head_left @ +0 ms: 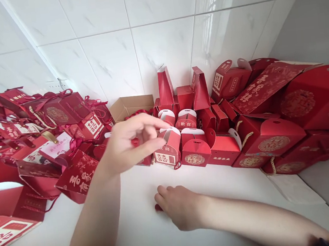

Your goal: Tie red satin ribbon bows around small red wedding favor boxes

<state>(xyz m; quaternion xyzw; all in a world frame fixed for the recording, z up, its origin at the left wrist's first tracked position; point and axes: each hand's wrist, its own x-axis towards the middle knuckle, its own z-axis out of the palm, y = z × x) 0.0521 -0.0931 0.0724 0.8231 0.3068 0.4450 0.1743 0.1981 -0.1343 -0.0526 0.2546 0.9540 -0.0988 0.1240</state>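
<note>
My left hand (134, 143) reaches over the table to a small red gift box (167, 154) with white and gold lettering. Its thumb and forefinger are apart at the box's upper left edge, and I cannot tell whether they touch it. The other fingers curl inward. Lower down, my right hand (181, 207) rests on the white table (140, 227) with its fingers curled closed. A small dark red thing (158, 207) pokes out from under those fingers; most of it is hidden.
Beside that box stand a red box with a gold emblem (196, 153) and another red box (226, 148). Larger red boxes (274, 135) are stacked at right. A heap of red gift boxes (76, 175) fills the left. Behind is an open cardboard carton (133, 102) against the tiled wall (108, 62).
</note>
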